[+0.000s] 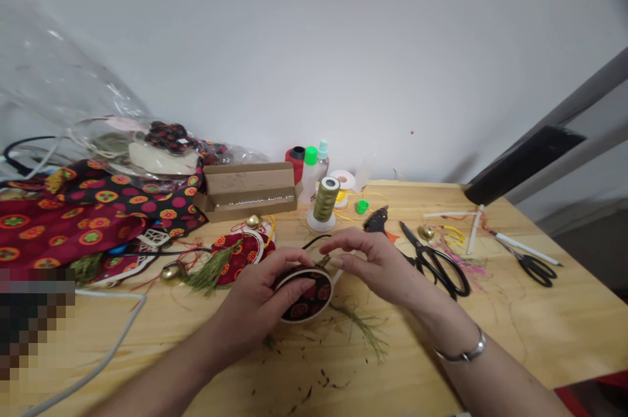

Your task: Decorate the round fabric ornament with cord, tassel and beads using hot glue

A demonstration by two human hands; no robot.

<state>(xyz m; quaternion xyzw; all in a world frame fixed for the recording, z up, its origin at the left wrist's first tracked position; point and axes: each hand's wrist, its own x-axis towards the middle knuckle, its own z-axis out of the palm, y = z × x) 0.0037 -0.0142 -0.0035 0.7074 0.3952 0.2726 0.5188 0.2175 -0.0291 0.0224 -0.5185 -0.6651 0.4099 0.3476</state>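
My left hand (267, 296) grips a round, flat piece covered in dark patterned fabric (313, 302) with a pale rim, its thumb lying across the front. Over the upper right edge of that piece, my right hand (370, 263) has thumb and forefinger drawn together; what is between them is too small to make out, though something greenish shows there. Green tassel threads (366, 328) spread on the table just below right. Left of my left hand lies a red patterned piece (233, 261) with a green tassel (214, 266) and a brass bell (173, 271).
Behind my hands stand an olive thread spool (326, 199), a green-capped bottle (309, 175) and an open cardboard box (250, 191). Black scissors (444, 266) and a dark glue gun (375, 219) lie right; smaller scissors (537, 270) lie farther out. Patterned fabric (73, 227) is heaped left.
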